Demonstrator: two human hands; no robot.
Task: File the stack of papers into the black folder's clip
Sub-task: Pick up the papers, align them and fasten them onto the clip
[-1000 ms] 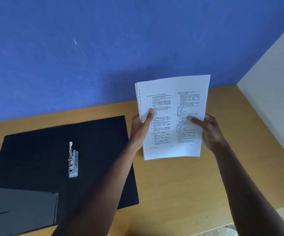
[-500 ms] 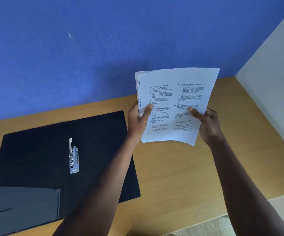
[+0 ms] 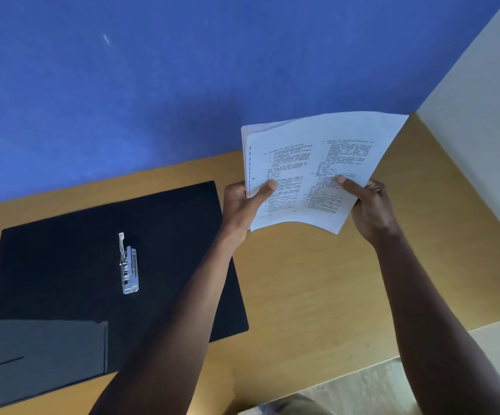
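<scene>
A stack of printed white papers [image 3: 311, 154] is held in the air above the right half of the wooden desk. My left hand [image 3: 241, 205] grips its lower left edge, thumb on the top sheet. At the lower right edge my right hand [image 3: 370, 211] holds it, thumb on the print. The sheets bow and fan slightly at the top left corner. The black folder [image 3: 63, 265] lies open and flat on the desk to the left. Its silver clip [image 3: 129, 266] sits in the middle with its lever raised.
The wooden desk [image 3: 317, 289] meets a blue wall [image 3: 183, 70] at the back and a cream wall [image 3: 482, 115] at the right. A grey inner pocket [image 3: 45, 351] covers the folder's lower left part. Floor shows below the desk's front edge.
The papers have tilted back and bowed more, their right side leaning further right and the bottom edge curving. Both hands kept their grip. The view shifted slightly.
</scene>
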